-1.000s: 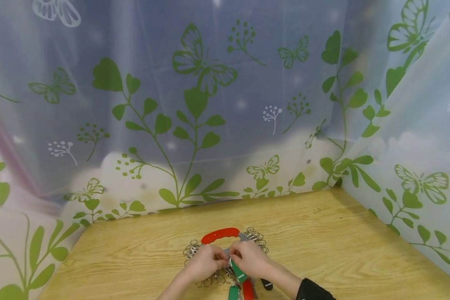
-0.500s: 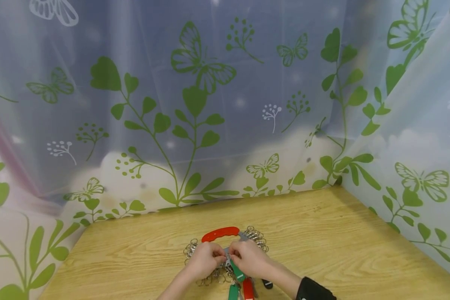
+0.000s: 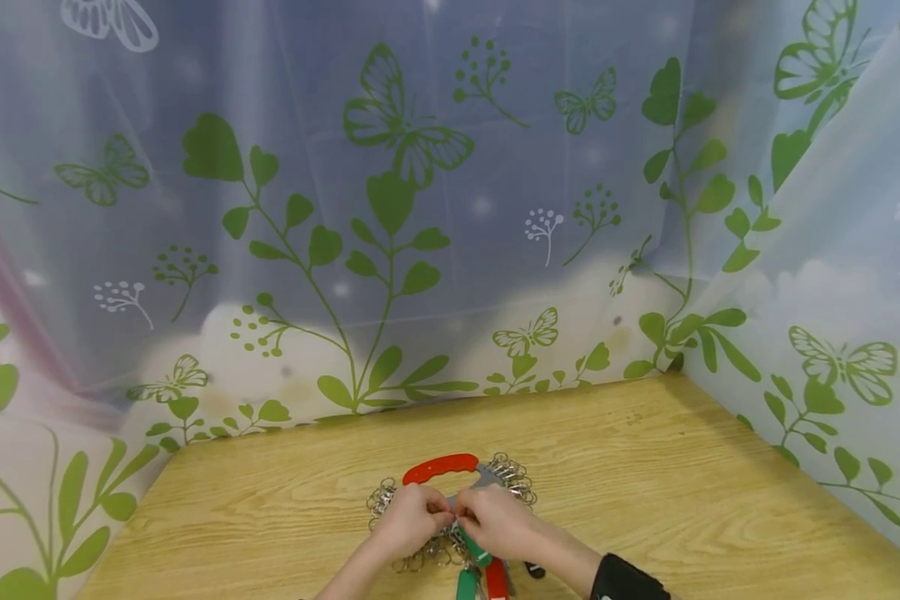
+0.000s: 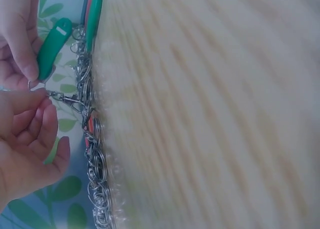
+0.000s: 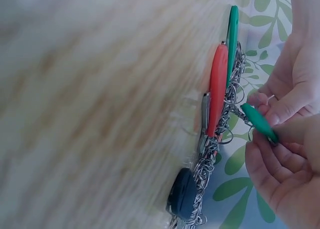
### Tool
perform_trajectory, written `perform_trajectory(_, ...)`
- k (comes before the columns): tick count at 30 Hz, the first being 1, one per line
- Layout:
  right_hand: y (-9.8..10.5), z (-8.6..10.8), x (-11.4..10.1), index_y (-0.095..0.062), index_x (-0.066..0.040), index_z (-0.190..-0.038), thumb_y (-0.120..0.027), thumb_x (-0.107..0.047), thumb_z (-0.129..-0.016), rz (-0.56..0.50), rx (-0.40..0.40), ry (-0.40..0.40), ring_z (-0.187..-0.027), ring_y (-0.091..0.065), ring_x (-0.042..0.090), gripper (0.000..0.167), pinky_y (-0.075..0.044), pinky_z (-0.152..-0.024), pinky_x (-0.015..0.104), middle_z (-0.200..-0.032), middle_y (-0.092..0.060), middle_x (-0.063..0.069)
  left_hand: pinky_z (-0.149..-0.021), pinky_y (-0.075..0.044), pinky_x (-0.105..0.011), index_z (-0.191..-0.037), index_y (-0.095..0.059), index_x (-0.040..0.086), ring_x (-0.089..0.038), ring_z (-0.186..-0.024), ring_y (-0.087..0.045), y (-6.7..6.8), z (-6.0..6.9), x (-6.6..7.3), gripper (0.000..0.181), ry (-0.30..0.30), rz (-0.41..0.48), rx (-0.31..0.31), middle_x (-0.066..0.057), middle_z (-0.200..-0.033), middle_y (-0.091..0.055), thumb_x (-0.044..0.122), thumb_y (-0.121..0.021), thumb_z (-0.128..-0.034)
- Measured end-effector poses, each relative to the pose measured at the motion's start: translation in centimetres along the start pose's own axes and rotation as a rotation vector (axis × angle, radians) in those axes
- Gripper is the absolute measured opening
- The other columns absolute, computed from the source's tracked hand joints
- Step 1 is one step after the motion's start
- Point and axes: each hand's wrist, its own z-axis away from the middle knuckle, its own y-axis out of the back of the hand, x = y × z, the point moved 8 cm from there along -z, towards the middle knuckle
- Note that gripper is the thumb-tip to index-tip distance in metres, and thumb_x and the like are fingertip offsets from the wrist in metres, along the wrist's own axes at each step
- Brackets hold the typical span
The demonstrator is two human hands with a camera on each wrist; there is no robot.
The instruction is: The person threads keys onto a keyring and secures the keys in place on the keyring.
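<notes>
My left hand (image 3: 412, 521) pinches a small metal ring (image 4: 33, 85) between thumb and finger. That ring joins a snap clip (image 4: 62, 97) that leads to the heap of metal rings. Fingertips close beside it, my right hand (image 3: 498, 521) holds a green key tag (image 4: 54, 46) near its ring end. Under both hands lies a carrier with a red handle (image 3: 441, 468) and a grey frame, crowded with metal clips and rings (image 3: 513, 479). Another green tag (image 3: 467, 585) and a red tag (image 3: 497, 579) lie in front. The fingers partly hide the exact joint between ring and tag.
A black key tag or fob (image 5: 183, 194) lies beside the ring bundle, near my right forearm. The wood-grain table (image 3: 682, 500) spreads around the carrier. Patterned curtains (image 3: 495, 250) stand along its back and right sides.
My right hand has shifted slightly left, closer to my left fingertips, and covers more of the green tag. My left hand stays nearly in place. The carrier has not moved.
</notes>
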Motion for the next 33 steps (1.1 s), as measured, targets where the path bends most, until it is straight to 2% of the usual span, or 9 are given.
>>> perform_trajectory(7,0.4,0.0,1.4,-0.064,-0.004,-0.085,-0.058,0.000,-0.087,-0.100,0.060,-0.075,-0.055,-0.043,0.001,0.008,-0.039,-0.052,0.020,-0.068,-0.055,-0.007,-0.053,-0.043,-0.025,-0.081,-0.070,0.003,-0.008,-0.059,-0.053,-0.3,0.0,-0.2,0.006,0.001,0.020,-0.005,-0.001,-0.071,-0.063,0.007,-0.066,-0.0816)
perform_trajectory(12,0.4,-0.1,2.0,-0.063,-0.006,-0.082,-0.060,-0.002,-0.087,-0.102,0.079,-0.095,-0.057,-0.045,0.002,0.007,-0.040,-0.052,0.021,-0.067,-0.055,-0.007,-0.052,-0.044,-0.026,-0.082,-0.070,0.001,-0.011,-0.058,-0.053,-0.3,0.0,-0.3,0.006,0.012,0.042,-0.003,-0.004,-0.071,-0.064,0.006,-0.065,-0.0821)
perform_trajectory(17,0.3,-0.1,2.0,-0.063,-0.006,-0.081,-0.060,-0.002,-0.086,-0.095,0.078,-0.114,-0.058,-0.046,0.003,0.007,-0.040,-0.052,0.022,-0.067,-0.055,-0.007,-0.051,-0.044,-0.026,-0.078,-0.071,0.001,-0.010,-0.056,-0.052,-0.2,0.0,-0.2,0.008,0.013,0.023,0.009,-0.004,-0.069,-0.064,0.007,-0.067,-0.0817)
perform_trajectory(21,0.4,0.0,1.6,-0.063,-0.006,-0.081,-0.061,-0.002,-0.086,-0.097,0.082,-0.106,-0.058,-0.047,0.002,0.007,-0.040,-0.053,0.021,-0.068,-0.056,-0.006,-0.049,-0.042,-0.025,-0.074,-0.071,0.001,-0.009,-0.053,-0.051,-0.1,-0.1,-0.3,0.008,0.022,0.013,0.027,0.000,-0.063,-0.062,0.006,-0.068,-0.0790)
perform_trajectory(27,0.1,0.1,0.9,-0.064,-0.007,-0.082,-0.059,-0.003,-0.088,-0.107,0.030,-0.087,-0.052,-0.044,0.001,0.008,-0.039,-0.051,0.020,-0.066,-0.054,-0.008,-0.048,-0.042,-0.026,-0.070,-0.072,0.003,-0.011,-0.051,-0.052,-0.1,-0.2,-0.9,0.009,0.058,0.044,0.055,0.002,-0.060,-0.060,0.006,-0.070,-0.0779)
perform_trajectory(33,0.0,0.2,0.4,-0.063,-0.008,-0.078,-0.060,-0.003,-0.087,-0.031,0.026,-0.059,-0.049,-0.040,-0.001,0.010,-0.037,-0.048,0.018,-0.061,-0.051,-0.011,-0.049,-0.046,-0.027,-0.069,-0.073,0.005,-0.013,-0.051,-0.057,-0.2,-0.3,-1.0,0.008,0.068,0.042,0.064,0.000,-0.060,-0.063,0.006,-0.070,-0.0762)
